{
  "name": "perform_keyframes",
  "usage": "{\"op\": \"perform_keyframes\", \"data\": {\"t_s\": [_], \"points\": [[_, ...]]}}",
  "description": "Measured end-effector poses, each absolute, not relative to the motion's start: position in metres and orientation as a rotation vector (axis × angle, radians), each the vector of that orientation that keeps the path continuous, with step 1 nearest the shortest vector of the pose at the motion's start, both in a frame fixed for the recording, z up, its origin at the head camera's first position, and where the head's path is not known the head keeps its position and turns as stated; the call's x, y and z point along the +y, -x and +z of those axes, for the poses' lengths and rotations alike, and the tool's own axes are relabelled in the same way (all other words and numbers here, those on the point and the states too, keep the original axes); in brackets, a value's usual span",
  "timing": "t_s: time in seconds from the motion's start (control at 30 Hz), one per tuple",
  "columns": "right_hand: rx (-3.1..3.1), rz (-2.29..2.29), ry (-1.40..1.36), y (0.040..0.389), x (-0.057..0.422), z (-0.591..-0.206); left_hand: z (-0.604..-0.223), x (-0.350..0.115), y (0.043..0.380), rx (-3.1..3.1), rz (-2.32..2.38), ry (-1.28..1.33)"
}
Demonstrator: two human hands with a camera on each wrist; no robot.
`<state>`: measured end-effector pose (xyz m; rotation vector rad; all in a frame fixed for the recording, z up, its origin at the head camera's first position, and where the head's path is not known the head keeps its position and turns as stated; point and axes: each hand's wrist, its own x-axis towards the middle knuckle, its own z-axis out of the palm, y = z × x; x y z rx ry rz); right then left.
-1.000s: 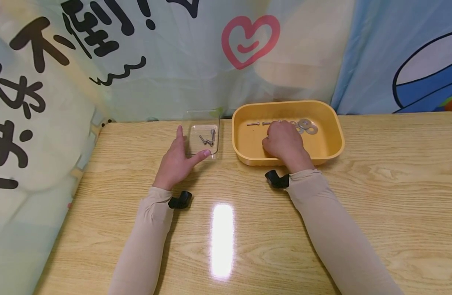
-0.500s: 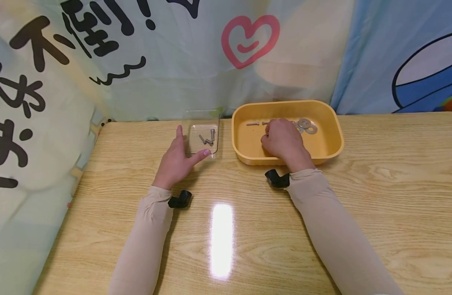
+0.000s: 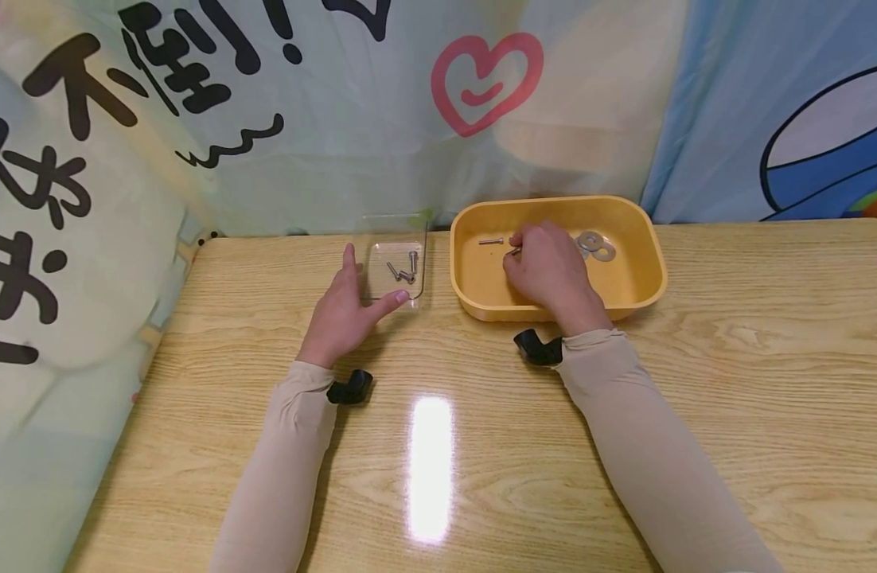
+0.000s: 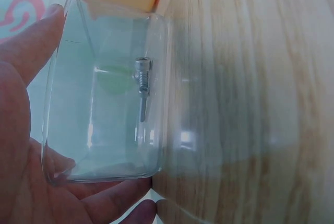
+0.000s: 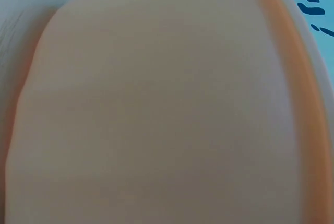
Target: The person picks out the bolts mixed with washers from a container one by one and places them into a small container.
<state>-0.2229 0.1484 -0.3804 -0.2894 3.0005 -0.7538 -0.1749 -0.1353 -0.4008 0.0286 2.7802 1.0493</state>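
My left hand (image 3: 341, 314) holds a clear plastic box (image 4: 120, 145) at the left of the head view, the thumb along its near side and fingers at its left side. Several metal screws (image 3: 413, 263) lie in the box; the left wrist view shows some bunched together (image 4: 142, 75). My right hand (image 3: 549, 267) reaches into a yellow bin (image 3: 474, 294), its fingers bent downward. At its fingertips it pinches a small screw (image 3: 515, 251), mostly hidden by the hand. Another screw (image 3: 491, 241) lies in the bin to the left, and flat washers (image 3: 591, 241) lie to the right.
Both containers stand at the back of a wooden table (image 3: 381, 461), close to a printed cloth (image 3: 324, 175) hanging behind. The bin's wall (image 5: 167, 104) fills most of the right wrist view. A black wrist camera (image 3: 539, 348) sits near the bin's front wall.
My right hand has shifted slightly up and left within the bin. A screw that lay beside its fingertips is now between them. The left hand and clear box have stayed put.
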Motion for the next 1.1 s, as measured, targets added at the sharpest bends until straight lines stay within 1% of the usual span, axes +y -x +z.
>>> {"op": "perform_keyframes", "data": {"t_s": [0.57,1.1], "points": [[3.034,-0.858,0.278,0.221,0.142,-0.373,-0.402,-0.136,0.177,2.785,1.038,-0.046],[3.062,-0.896,0.332,0.218,0.137,-0.373,-0.404,-0.136,0.176,2.778,1.059,-0.043]]}}
